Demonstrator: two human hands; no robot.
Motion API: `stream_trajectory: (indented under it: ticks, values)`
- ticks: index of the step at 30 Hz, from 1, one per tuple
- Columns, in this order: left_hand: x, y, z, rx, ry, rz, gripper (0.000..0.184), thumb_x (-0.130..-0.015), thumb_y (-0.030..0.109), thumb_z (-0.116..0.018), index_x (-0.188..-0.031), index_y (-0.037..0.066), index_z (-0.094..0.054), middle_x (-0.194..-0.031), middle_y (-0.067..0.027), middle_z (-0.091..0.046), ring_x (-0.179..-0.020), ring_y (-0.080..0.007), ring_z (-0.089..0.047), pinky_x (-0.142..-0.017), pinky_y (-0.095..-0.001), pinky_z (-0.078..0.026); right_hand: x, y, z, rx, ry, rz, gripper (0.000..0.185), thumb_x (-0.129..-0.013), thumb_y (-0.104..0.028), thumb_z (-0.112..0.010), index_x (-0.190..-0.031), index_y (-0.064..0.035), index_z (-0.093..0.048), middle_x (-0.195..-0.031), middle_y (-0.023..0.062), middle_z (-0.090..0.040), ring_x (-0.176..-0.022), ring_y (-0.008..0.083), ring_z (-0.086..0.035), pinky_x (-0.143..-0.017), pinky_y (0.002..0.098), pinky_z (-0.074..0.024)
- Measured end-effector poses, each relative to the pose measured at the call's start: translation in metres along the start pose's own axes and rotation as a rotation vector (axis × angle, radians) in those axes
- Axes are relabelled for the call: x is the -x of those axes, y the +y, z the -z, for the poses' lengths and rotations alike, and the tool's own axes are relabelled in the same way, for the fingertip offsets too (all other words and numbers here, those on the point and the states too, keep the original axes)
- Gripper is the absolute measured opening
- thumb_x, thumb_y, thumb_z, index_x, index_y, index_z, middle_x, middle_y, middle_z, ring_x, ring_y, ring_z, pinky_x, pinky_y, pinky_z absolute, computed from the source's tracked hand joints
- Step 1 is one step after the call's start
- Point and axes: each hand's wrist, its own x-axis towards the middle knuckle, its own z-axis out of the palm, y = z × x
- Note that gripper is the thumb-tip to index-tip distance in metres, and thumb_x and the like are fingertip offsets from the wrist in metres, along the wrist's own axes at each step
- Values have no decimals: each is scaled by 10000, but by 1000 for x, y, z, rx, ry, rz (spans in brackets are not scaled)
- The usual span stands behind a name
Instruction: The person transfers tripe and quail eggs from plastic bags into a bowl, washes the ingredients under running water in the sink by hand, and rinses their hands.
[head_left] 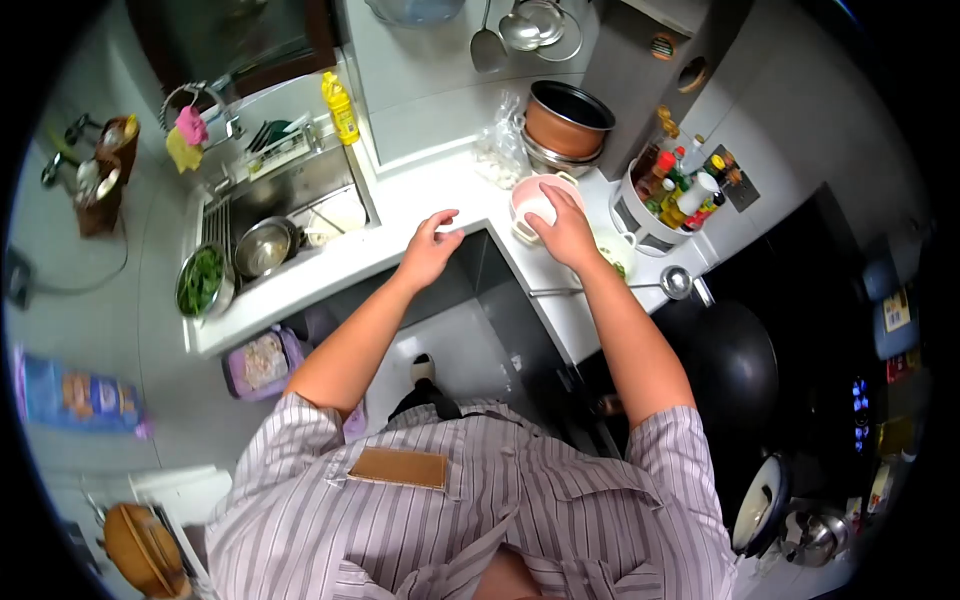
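My left hand (430,252) hovers in front of the counter edge, its fingers curved and apart from the thumb, with nothing in it. Over the right side of a pink bowl (521,203) is my right hand (566,228), thumb and fingers spread. Whether it touches the rim I cannot tell. Partly behind my right wrist stands a pale bowl (626,246) with chopped greens. A ladle (677,282) lies nearby on the counter, its handle passing under my right forearm. Behind the pink bowl are a clear plastic bag (500,150) with white contents and a copper-coloured pot (568,120).
A round white holder (640,225) of sauce bottles stands right of the pot. A black wok (725,355) sits on the stove. Left are the sink (345,165) with a metal bowl (264,246), a bowl of leafy greens (203,280) and a yellow bottle (340,108).
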Motion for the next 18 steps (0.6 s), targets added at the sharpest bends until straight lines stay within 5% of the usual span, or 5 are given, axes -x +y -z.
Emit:
stream_trajectory:
  ticks: [5, 12, 16, 18]
  values:
    - [-54, -43, 47, 93, -108, 242, 398, -917, 216, -616, -1286, 83, -545, -1207, -39, -574, -908, -113, -551, -785, -256, -452, -73, 35, -87, 36, -141, -208, 795, -840, -310, -663, -1459, 14, -283, -1408, 236, -441, -1302, 384, -414, -1085, 393, -352]
    - [-117, -81, 89, 213, -153, 371, 367, -910, 191, -623, -1251, 68, -566, -1171, -16, -608, -767, -79, -492, -702, -228, -446, -194, 78, -144, 204, -124, -253, 796, -847, -330, -631, -1465, 14, -266, -1516, 214, -290, -1366, 365, -339, -1120, 381, -303]
    - [-124, -79, 92, 219, -152, 431, 350, -917, 168, -603, -1249, 63, -569, -1138, -16, -619, -789, -81, -508, -728, -228, -446, -259, 104, -167, 214, -126, -309, 848, -845, -357, -630, -1482, 16, -214, -1503, 226, -314, -1322, 352, -414, -1064, 405, -373]
    - [-122, -87, 95, 252, -117, 435, 326, -923, 158, -587, -1228, 44, -579, -1098, -26, -627, -850, -92, -552, -746, -233, -450, -278, 110, -181, 236, -172, -475, 776, -832, -363, -644, -1422, 13, -309, -1365, 198, -503, -1191, 342, -542, -981, 420, -443]
